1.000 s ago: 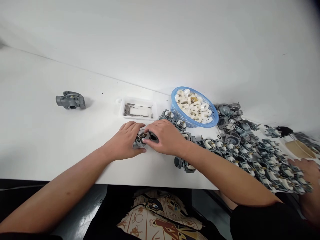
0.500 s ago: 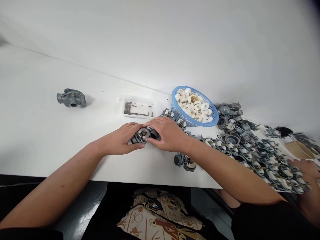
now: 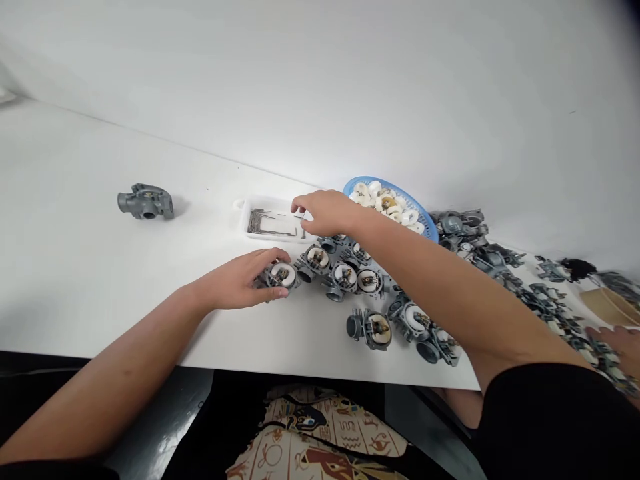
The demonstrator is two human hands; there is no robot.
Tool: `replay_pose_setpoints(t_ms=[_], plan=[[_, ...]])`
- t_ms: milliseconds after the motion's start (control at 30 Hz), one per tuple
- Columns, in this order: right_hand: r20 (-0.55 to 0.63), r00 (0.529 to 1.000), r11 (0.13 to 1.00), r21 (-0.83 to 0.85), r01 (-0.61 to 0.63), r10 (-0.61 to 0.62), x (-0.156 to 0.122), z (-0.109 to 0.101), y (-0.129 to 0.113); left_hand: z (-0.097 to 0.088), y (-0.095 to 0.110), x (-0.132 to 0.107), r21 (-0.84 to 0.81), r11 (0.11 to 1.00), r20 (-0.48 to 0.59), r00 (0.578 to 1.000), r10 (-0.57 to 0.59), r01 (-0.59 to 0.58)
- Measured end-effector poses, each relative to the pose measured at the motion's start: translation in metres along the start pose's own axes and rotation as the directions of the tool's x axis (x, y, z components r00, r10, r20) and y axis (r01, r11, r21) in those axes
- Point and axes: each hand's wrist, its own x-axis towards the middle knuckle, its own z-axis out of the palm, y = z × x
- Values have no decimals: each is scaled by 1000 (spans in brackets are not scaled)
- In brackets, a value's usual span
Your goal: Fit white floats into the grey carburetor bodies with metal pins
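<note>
My left hand (image 3: pixel 243 280) is closed around a grey carburetor body (image 3: pixel 279 275) that rests on the white table (image 3: pixel 100 267), its round white float side facing up. My right hand (image 3: pixel 323 211) hovers over the right end of a small white tray of thin metal pins (image 3: pixel 273 220), fingers curled down in a pinch; whether a pin is between them I cannot make out. Several more carburetor bodies (image 3: pixel 345 273) lie just right of my left hand.
A blue basket of white plastic floats (image 3: pixel 387 203) stands behind my right arm. A large heap of carburetor bodies (image 3: pixel 500 267) covers the right side. One lone carburetor body (image 3: pixel 145 201) lies far left. Another person's hand (image 3: pixel 617 343) reaches in at the right edge.
My right hand left the carburetor body and moved up and back to the pin tray. My left hand stayed on the carburetor body.
</note>
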Motion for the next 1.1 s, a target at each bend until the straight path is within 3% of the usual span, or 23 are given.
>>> replay_pose_setpoints(t_ms=[167,367,600,800,1100], plan=[[104,993,986,-161,-37,54,56,10,0,1,2,0,-153,986,52,997,-64,72],[148,988,971,-240,2,34,87,26,-3,2,1,4,-137,989,9,998,-60,60],[141,989,970,-243,-9,45,93,37,-2,5,2,7,-97,993,-33,997,-65,61],[154,987,966,-260,-3,45,96,40,-5,8,4,8,-296,943,26,989,-148,149],[177,983,918,-379,119,-54,94,43,-14,13,4,9,-309,935,-35,980,-197,176]])
